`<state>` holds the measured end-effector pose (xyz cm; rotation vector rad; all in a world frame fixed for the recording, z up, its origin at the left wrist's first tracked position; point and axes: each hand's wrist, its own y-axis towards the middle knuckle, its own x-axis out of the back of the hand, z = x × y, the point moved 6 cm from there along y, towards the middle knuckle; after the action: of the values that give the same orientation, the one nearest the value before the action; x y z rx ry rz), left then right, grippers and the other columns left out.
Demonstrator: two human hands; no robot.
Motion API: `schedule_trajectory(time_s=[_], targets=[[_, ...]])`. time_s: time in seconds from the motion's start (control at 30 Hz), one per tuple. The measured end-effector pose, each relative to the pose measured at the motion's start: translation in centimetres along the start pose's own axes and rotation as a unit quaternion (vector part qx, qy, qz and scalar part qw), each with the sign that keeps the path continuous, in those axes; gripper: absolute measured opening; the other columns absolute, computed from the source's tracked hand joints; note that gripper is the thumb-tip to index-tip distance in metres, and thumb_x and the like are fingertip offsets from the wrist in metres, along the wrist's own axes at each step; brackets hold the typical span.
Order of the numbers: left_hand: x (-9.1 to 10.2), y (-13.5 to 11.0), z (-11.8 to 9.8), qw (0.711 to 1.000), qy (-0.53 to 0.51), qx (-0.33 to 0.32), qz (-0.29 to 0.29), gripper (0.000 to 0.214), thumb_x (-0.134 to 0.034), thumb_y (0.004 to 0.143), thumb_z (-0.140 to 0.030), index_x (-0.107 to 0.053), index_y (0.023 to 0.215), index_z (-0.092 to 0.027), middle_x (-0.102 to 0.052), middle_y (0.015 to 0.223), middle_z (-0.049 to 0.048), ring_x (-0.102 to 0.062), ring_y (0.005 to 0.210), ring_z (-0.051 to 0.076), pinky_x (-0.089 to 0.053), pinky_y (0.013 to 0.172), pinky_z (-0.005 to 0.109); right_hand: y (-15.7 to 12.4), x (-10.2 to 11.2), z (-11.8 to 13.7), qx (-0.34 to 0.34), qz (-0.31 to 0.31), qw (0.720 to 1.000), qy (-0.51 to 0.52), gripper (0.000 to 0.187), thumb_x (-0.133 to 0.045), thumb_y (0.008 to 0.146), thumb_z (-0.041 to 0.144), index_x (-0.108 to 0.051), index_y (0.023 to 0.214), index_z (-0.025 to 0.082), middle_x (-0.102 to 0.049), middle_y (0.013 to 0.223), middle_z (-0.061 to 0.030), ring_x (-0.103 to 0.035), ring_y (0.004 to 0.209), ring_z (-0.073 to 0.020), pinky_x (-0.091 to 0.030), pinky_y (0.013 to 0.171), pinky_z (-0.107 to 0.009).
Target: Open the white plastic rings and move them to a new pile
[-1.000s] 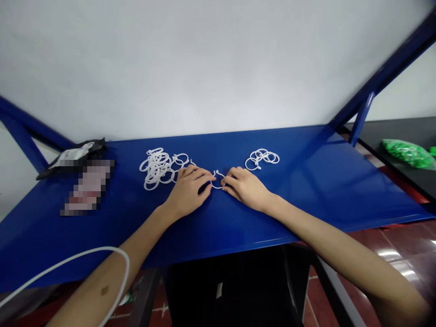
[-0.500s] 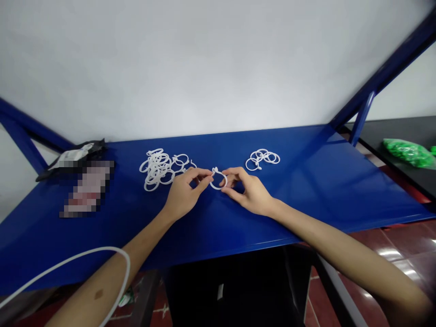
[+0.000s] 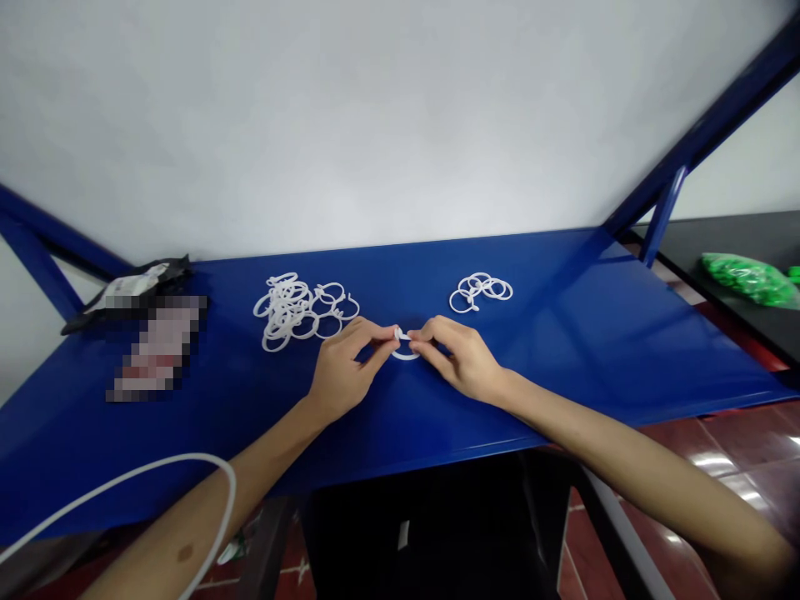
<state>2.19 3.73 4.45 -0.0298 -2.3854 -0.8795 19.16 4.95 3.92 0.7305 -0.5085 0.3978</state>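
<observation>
Between my two hands is a white plastic ring (image 3: pixel 405 357) with a small clasp at its top. My left hand (image 3: pixel 350 367) pinches it near the clasp on the left side. On the opposite side, the thumb and fingertips of my right hand (image 3: pixel 459 354) are closed on the ring as well. Parts of the ring are hidden behind the fingertips. Left of my left hand lies a tangled heap of similar white rings (image 3: pixel 287 308). Beyond my right hand sits a smaller group of white rings (image 3: pixel 480 290).
The blue table (image 3: pixel 562 333) meets a pale wall. A black bag (image 3: pixel 128 292) and a blurred packet (image 3: pixel 162 346) lie at left. A white cable (image 3: pixel 125 479) loops over my left forearm. On a dark table at right lies a bag of green pieces (image 3: pixel 747 279).
My hands have drawn closer together around the ring, and my right fingers have shifted up toward the clasp. The ring has tilted and moved slightly nearer to me.
</observation>
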Motion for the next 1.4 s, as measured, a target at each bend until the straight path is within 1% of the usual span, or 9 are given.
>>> schedule_trajectory(time_s=[0.27, 0.43, 0.57, 0.67, 0.77, 0.87, 1.0, 1.1, 1.4], targets=[[-0.5, -0.4, -1.1, 0.993, 0.05, -0.11, 0.013, 0.008, -0.063, 0.096, -0.019, -0.066, 0.09, -0.02, -0.072, 0.08, 0.0005, -0.064, 0.074, 0.013, -0.055, 0.072, 0.027, -0.4, -0.6, 0.7, 0.079, 0.067, 0.991, -0.089, 0.022, -0.044, 0.106, 0.025, -0.06, 0.093, 0.018, -0.064, 0.081, -0.0052, -0.056, 0.075, -0.0172, -0.049, 0.069, -0.031], [-0.6, 0.1, -1.1, 0.985, 0.077, -0.155, 0.012, 0.006, -0.063, 0.097, -0.019, -0.068, 0.099, -0.02, -0.073, 0.086, 0.0013, -0.064, 0.078, 0.014, -0.054, 0.074, 0.027, 0.2, -0.3, 0.0, 0.016, 0.022, 0.999, -0.027, 0.012, -0.057, 0.101, 0.03, -0.061, 0.098, 0.018, -0.065, 0.086, -0.0038, -0.06, 0.075, -0.0146, -0.05, 0.069, -0.028], [-0.3, 0.5, -1.2, 0.979, 0.088, -0.182, 0.019, 0.014, -0.066, 0.096, -0.022, -0.069, 0.109, -0.018, -0.073, 0.087, 0.0022, -0.062, 0.08, 0.015, -0.054, 0.078, 0.029, 0.9, 0.6, -1.0, -0.041, 0.034, 0.999, 0.002, 0.011, -0.063, 0.098, 0.029, -0.066, 0.097, 0.019, -0.067, 0.084, -0.0019, -0.06, 0.069, -0.0121, -0.048, 0.063, -0.025], [0.3, 0.7, -0.5, 0.976, 0.146, -0.159, 0.045, 0.019, -0.066, 0.095, -0.026, -0.069, 0.111, -0.016, -0.073, 0.097, 0.0062, -0.063, 0.091, 0.02, -0.054, 0.087, 0.037, 1.2, 3.6, -2.2, -0.046, 0.015, 0.996, -0.082, 0.012, -0.062, 0.098, 0.027, -0.07, 0.093, 0.019, -0.07, 0.086, -0.0037, -0.063, 0.074, -0.0143, -0.048, 0.068, -0.028], [1.0, 0.9, 1.0, 0.959, 0.243, -0.115, 0.088, 0.019, -0.06, 0.095, -0.02, -0.071, 0.11, -0.015, -0.07, 0.104, 0.0097, -0.06, 0.1, 0.027, -0.051, 0.091, 0.044, 0.9, 8.0, -3.8, -0.067, -0.069, 0.974, -0.207, 0.017, -0.062, 0.097, 0.029, -0.073, 0.09, 0.018, -0.07, 0.083, -0.0054, -0.061, 0.071, -0.0158, -0.048, 0.069, -0.03], [1.3, 0.7, 2.4, 0.94, 0.302, -0.093, 0.128, 0.029, -0.056, 0.09, -0.013, -0.071, 0.115, -0.015, -0.068, 0.11, 0.0108, -0.057, 0.104, 0.029, -0.049, 0.092, 0.047, 0.3, 10.4, -5.8, -0.119, -0.073, 0.953, -0.269, 0.018, -0.063, 0.095, 0.03, -0.075, 0.088, 0.018, -0.07, 0.082, -0.0059, -0.06, 0.067, -0.0162, -0.047, 0.067, -0.031], [0.7, 0.3, 3.6, 0.927, 0.323, -0.078, 0.174, 0.03, -0.052, 0.091, -0.012, -0.071, 0.114, -0.016, -0.068, 0.107, 0.0104, -0.055, 0.103, 0.03, -0.047, 0.088, 0.046, -0.3, 10.0, -7.9, -0.189, 0.01, 0.939, -0.288, 0.014, -0.065, 0.092, 0.029, -0.076, 0.089, 0.02, -0.072, 0.084, -0.0049, -0.063, 0.07, -0.0169, -0.046, 0.069, -0.031], [0.3, 0.2, 3.9, 0.927, 0.319, -0.06, 0.189, 0.027, -0.051, 0.094, -0.013, -0.072, 0.111, -0.016, -0.069, 0.104, 0.0097, -0.055, 0.1, 0.029, -0.046, 0.085, 0.046, -0.5, 9.3, -8.7, -0.229, 0.036, 0.919, -0.318, 0.013, -0.063, 0.092, 0.027, -0.073, 0.088, 0.019, -0.072, 0.086, -0.0052, -0.063, 0.072, -0.0182, -0.044, 0.068, -0.031], [0.7, 0.5, 4.6, 0.939, 0.296, 0.012, 0.172, 0.013, -0.06, 0.096, -0.022, -0.072, 0.098, -0.02, -0.071, 0.098, 0.006, -0.056, 0.096, 0.028, -0.045, 0.084, 0.044, -0.3, 10.1, -7.6, -0.24, -0.034, 0.897, -0.37, 0.02, -0.057, 0.096, 0.03, -0.067, 0.083, 0.018, -0.072, 0.084, -0.0074, -0.063, 0.072, -0.02, -0.041, 0.065, -0.032]])
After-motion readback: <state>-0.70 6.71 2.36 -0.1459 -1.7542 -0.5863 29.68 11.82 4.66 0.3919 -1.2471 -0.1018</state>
